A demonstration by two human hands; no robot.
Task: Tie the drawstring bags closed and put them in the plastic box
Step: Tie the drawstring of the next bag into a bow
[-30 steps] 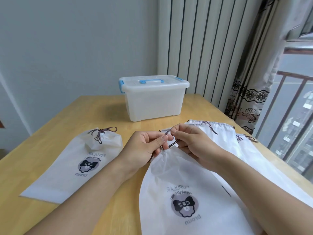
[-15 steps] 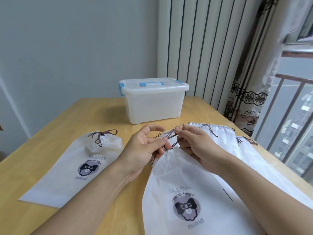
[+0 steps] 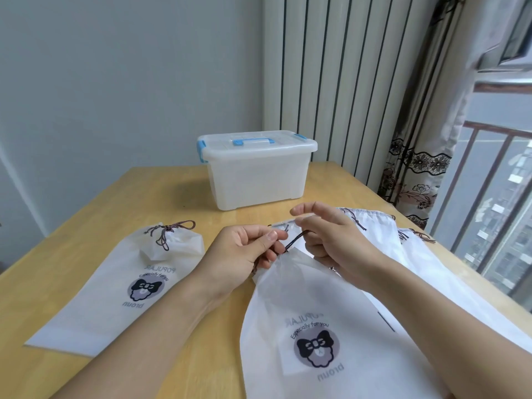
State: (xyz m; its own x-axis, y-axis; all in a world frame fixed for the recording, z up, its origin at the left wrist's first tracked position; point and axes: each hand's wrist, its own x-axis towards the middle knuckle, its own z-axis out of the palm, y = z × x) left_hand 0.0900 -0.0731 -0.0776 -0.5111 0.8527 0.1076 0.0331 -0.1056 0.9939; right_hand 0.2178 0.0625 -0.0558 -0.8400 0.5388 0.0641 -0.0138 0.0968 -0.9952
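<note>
A white drawstring bag (image 3: 311,321) with a bow logo lies in front of me, its neck gathered. My left hand (image 3: 244,251) pinches its dark drawstring (image 3: 296,240) between thumb and fingers. My right hand (image 3: 328,240) holds the other part of the cord with its lower fingers, index finger and thumb lifted above. A second bag (image 3: 126,280) lies at the left, its cord tied in a bow. More white bags (image 3: 403,249) lie under my right arm. The translucent plastic box (image 3: 256,180) with blue handle and latches stands behind, lid on.
The wooden table (image 3: 86,226) has its right edge near a window railing (image 3: 489,197) and a patterned curtain (image 3: 417,168). A striped curtain (image 3: 331,82) hangs behind the box. The wall is at the left.
My hands have drawn slightly apart along the cord. My right index finger and thumb have lifted off the cord, and my left thumb now presses it. The view has shifted down a little.
</note>
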